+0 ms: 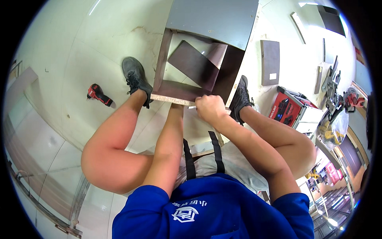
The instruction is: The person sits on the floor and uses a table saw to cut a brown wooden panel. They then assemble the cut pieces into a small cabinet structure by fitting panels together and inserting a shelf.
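A cabinet carcass (211,18) with a grey panel and dark brown inner boards lies on the floor between my legs. Its open compartment faces me, and a loose-looking dark board (194,63) slants across it. My right hand (211,108) is closed at the near chipboard edge (170,100). A thin white stick-like piece (192,107) pokes out from its fingers toward the left; its kind is not clear. My left forearm (170,129) reaches up to the same edge from below. The left hand passes behind that edge, so its fingers are hidden.
A red and black cordless drill (99,95) rests on the floor at the left. To the right are a dark board (270,63), a red tool case (285,106) and a clear plastic bag (334,129) beside a cluster of tools. My shoes flank the cabinet.
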The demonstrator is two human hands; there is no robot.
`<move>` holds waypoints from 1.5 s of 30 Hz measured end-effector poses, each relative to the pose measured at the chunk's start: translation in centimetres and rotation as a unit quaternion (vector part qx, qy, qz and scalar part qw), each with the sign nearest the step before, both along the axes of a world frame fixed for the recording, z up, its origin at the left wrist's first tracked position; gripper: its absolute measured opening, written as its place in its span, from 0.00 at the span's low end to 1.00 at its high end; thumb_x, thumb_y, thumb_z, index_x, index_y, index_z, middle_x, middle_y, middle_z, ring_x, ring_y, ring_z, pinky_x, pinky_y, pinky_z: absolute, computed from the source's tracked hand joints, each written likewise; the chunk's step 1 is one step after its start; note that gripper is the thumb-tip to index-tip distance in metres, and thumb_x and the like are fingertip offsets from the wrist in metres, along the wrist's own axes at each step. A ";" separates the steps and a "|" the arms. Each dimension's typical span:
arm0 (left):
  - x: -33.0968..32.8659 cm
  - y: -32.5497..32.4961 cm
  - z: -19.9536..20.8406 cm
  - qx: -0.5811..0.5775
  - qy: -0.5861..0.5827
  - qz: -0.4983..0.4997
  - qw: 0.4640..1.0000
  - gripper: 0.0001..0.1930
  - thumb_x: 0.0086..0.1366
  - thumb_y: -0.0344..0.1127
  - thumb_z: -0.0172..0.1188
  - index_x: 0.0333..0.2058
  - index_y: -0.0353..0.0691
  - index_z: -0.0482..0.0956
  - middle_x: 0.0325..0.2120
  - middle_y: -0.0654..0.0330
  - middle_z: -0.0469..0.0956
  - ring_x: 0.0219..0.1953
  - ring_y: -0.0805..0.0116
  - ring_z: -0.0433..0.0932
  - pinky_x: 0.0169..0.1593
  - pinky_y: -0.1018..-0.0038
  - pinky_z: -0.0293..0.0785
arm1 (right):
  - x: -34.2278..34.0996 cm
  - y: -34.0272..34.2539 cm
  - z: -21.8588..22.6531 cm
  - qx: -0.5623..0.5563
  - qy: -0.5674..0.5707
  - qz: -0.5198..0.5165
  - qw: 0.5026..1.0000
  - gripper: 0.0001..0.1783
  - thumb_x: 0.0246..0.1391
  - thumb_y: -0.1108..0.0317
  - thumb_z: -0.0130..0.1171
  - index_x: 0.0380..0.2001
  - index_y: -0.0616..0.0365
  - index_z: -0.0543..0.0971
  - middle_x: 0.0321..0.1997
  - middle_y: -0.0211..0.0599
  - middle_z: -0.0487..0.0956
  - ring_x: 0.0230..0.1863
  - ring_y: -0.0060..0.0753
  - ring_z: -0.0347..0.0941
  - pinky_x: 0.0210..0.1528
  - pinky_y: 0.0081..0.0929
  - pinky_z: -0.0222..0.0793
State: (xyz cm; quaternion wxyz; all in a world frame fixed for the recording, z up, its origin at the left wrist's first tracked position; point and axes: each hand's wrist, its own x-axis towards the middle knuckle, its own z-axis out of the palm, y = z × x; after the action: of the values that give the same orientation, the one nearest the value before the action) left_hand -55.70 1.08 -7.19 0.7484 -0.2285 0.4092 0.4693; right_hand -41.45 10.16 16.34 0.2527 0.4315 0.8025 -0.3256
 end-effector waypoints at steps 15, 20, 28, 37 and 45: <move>-3.7 -2.7 2.0 -0.033 0.050 -0.039 0.997 0.31 0.68 0.64 0.41 0.53 0.44 0.72 0.50 0.56 0.76 0.51 0.54 0.76 0.57 0.56 0.74 | -2.4 -4.9 -0.9 -0.076 0.028 -0.012 0.997 0.11 0.51 0.60 0.58 0.31 0.55 0.83 0.31 0.39 0.85 0.34 0.41 0.83 0.34 0.36 0.78; -5.9 -2.1 3.2 -0.034 0.087 -0.039 0.995 0.31 0.69 0.64 0.40 0.53 0.44 0.72 0.50 0.56 0.76 0.51 0.54 0.76 0.57 0.56 0.73 | -2.3 -4.9 -1.3 -0.067 0.048 0.017 0.996 0.11 0.51 0.59 0.59 0.29 0.54 0.84 0.31 0.40 0.84 0.34 0.42 0.83 0.34 0.37 0.79; -3.4 -0.5 14.4 -0.019 0.247 0.175 0.953 0.29 0.69 0.62 0.42 0.53 0.44 0.71 0.51 0.57 0.75 0.51 0.55 0.76 0.57 0.58 0.73 | -1.8 -3.4 -1.7 -0.064 0.065 -0.035 0.995 0.22 0.48 0.45 0.63 0.29 0.55 0.86 0.31 0.43 0.84 0.37 0.47 0.82 0.40 0.39 0.79; -0.7 -1.5 15.9 -0.196 0.366 -0.015 0.910 0.21 0.59 0.35 0.62 0.51 0.41 0.71 0.47 0.57 0.74 0.44 0.59 0.76 0.43 0.57 0.75 | 12.5 7.7 -3.8 0.026 -0.056 -0.474 0.878 0.40 0.45 0.36 0.61 0.38 0.69 0.82 0.42 0.61 0.82 0.46 0.55 0.80 0.51 0.42 0.74; -2.7 -2.6 14.5 -0.163 0.373 -0.084 0.910 0.17 0.56 0.27 0.59 0.46 0.38 0.72 0.38 0.55 0.76 0.35 0.59 0.78 0.27 0.59 0.76 | 12.3 3.2 -7.3 -0.002 0.043 -0.570 0.821 0.38 0.43 0.47 0.65 0.45 0.75 0.78 0.46 0.63 0.80 0.50 0.56 0.78 0.54 0.40 0.73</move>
State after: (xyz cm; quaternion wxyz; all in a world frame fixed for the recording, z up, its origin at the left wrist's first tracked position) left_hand -58.43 -1.51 7.34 0.5300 -0.1203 0.7470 0.3829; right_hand -29.18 13.38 9.00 -0.0117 0.7972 0.4227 -0.4310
